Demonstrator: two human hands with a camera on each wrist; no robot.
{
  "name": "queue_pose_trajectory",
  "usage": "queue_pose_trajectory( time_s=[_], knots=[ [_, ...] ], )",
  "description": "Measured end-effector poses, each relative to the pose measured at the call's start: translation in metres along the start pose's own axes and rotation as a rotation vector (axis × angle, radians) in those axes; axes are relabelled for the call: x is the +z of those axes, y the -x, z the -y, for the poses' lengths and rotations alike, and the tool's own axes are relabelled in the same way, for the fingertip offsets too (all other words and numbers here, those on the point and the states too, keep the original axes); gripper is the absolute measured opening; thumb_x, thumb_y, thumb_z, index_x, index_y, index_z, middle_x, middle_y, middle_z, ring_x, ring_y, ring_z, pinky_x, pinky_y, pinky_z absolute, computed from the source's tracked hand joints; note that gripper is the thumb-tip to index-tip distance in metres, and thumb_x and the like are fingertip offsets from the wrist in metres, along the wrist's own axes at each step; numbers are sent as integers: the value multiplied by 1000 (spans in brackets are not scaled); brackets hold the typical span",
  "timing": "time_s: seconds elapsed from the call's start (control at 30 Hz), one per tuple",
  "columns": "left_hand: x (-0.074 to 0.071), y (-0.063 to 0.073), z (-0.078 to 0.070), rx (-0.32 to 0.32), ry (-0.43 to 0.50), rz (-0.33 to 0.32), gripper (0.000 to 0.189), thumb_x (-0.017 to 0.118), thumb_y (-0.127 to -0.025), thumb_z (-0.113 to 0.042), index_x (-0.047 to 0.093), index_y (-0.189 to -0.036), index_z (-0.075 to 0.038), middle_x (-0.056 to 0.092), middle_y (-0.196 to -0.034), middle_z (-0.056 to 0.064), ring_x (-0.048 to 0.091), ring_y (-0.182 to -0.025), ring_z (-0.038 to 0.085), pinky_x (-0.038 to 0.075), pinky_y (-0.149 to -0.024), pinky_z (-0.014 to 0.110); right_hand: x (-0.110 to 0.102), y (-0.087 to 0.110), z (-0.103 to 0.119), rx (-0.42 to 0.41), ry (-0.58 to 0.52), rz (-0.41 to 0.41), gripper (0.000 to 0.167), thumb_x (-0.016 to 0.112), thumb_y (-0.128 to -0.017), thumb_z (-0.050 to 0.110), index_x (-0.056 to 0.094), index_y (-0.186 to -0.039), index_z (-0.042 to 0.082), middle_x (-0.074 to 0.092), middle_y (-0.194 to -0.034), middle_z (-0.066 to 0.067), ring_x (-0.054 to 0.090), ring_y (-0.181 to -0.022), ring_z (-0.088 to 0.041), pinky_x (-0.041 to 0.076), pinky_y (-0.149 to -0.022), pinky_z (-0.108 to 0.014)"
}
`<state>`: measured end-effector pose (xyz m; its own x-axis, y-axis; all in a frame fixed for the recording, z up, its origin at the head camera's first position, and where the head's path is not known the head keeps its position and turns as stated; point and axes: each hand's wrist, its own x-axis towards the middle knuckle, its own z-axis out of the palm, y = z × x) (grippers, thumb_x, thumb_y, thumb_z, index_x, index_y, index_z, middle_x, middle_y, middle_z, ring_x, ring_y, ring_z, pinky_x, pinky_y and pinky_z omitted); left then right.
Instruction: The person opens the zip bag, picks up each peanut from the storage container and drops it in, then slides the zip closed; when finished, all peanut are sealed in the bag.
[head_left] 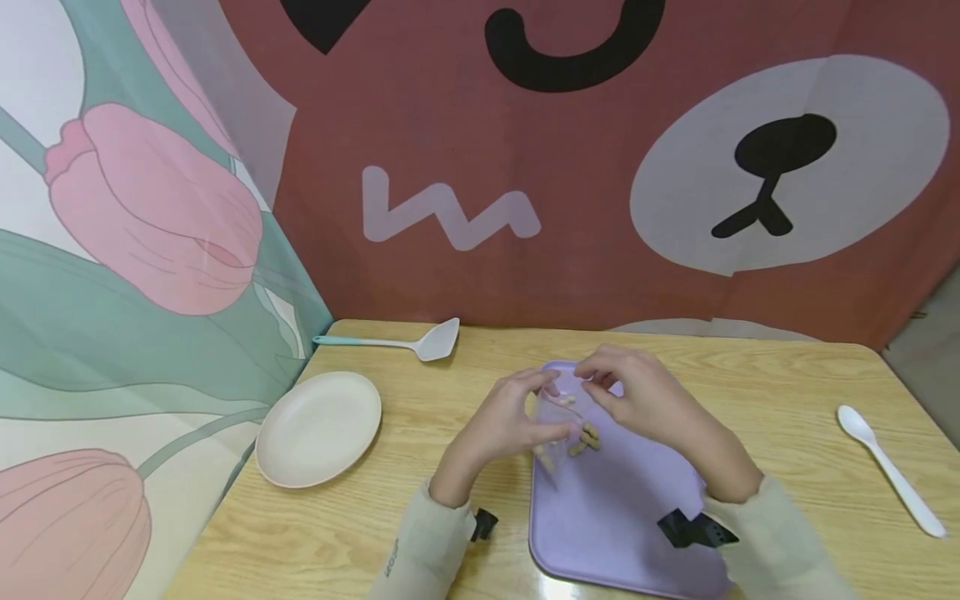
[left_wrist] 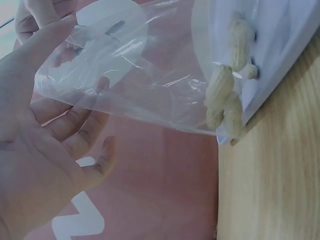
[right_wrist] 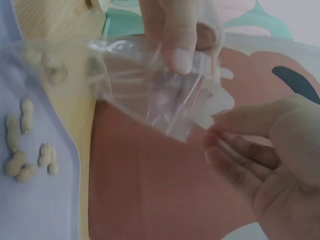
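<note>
A clear plastic bag [left_wrist: 150,85] hangs with several peanuts [left_wrist: 220,95] in its bottom end. My left hand [head_left: 517,417] holds the bag near its mouth, between thumb and fingers; the other fingers are spread below it in the left wrist view. At the mouth, my right hand [head_left: 637,392] brings thumb and index fingertips together on the bag's edge, seen in the right wrist view. Beneath both hands lies a lilac tray [head_left: 630,525]. On the tray are several loose peanuts [right_wrist: 27,115].
A cream plate [head_left: 318,429] sits on the left of the wooden table [head_left: 420,500]. Behind it lies a white spatula [head_left: 438,340] with a mint handle. Far right is a white spoon [head_left: 892,471]. Printed cloth [head_left: 450,283] hangs along the back and left edges.
</note>
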<state>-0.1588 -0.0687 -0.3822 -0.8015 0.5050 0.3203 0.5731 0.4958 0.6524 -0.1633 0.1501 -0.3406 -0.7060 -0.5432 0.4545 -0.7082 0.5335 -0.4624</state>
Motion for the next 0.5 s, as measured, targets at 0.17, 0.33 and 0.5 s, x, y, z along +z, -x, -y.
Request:
queue_pose_trajectory(
  time_s=[0.17, 0.33, 0.5],
  knots=[
    [1, -1, 0, 11, 6, -20, 68, 83, -82, -35, 59, -133, 3, 67, -108, 2, 59, -103, 10, 48, -97, 32, -4, 6, -7, -9, 29, -62, 20, 74, -79, -10, 72, -94, 3, 66, -85, 0, 64, -71, -11, 56, -65, -32],
    [-1, 0, -1, 0, 3, -22, 66, 82, -82, -35, 60, -132, 2, 67, -104, 2, 60, -100, 11, 49, -95, 35, -1, 9, -15, 40, 62, -21, 17, 74, -80, -7, 73, -94, 2, 65, -84, 0, 62, -72, -12, 55, -64, -34],
    [-3, 2, -3, -20, -14, -11, 68, 82, -82, -33, 58, -134, 3, 67, -104, 3, 60, -100, 14, 49, -95, 36, 10, 12, -28, 89, 101, 32, 14, 76, -79, -5, 74, -92, 1, 64, -81, -1, 62, -71, -13, 55, -64, -34]
  ],
)
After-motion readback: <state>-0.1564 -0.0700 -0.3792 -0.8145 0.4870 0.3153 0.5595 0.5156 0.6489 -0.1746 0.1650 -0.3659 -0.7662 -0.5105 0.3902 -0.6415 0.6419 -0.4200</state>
